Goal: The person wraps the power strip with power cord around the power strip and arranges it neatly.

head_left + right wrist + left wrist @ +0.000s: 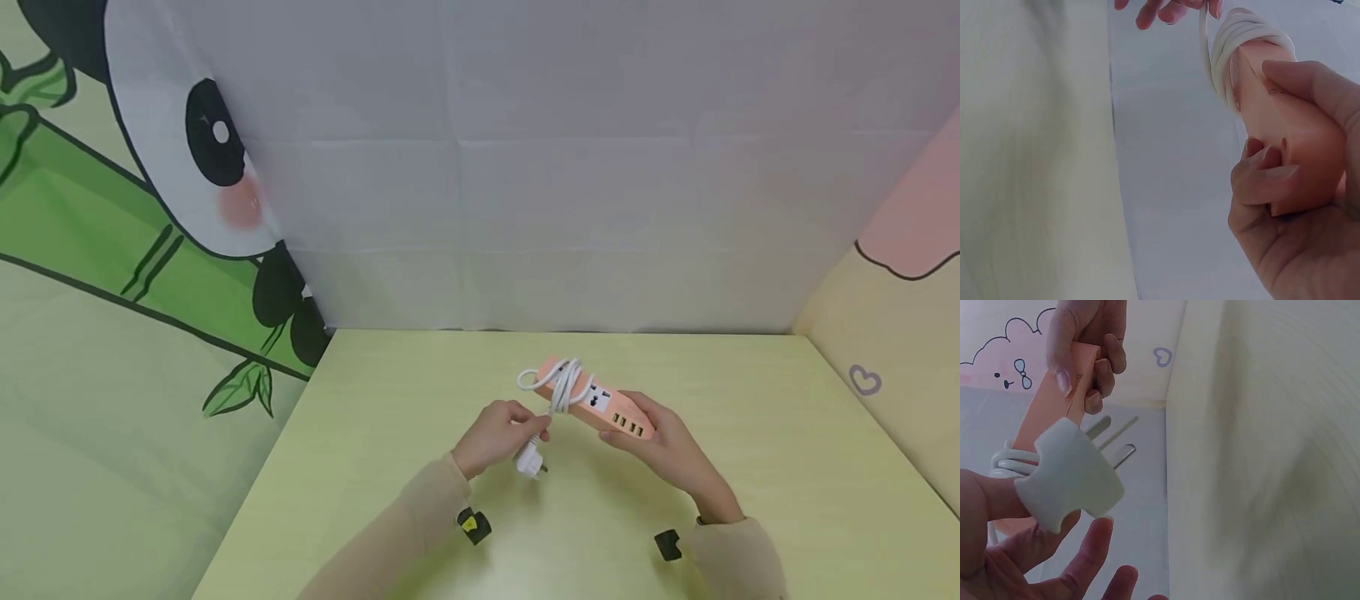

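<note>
A pink power strip (600, 400) is held tilted above the table, its white sockets and several USB ports facing up in the head view. My right hand (663, 446) grips its near right end, thumb on one side and fingers curled round the other in the right wrist view. White power cord (564, 387) is wound in several turns round the far left end, with a loop sticking out. My left hand (498, 433) pinches the cord close to its white plug (529, 460), which hangs below the fingers. Metal pins on the plug (1075, 478) show in the left wrist view.
The pale yellow table (360, 500) lies under both hands and ends at a grey-white backdrop (525, 208). Cartoon-printed panels stand at the left (112, 375) and right (892, 333). Small black pieces (667, 545) show beside the sleeves.
</note>
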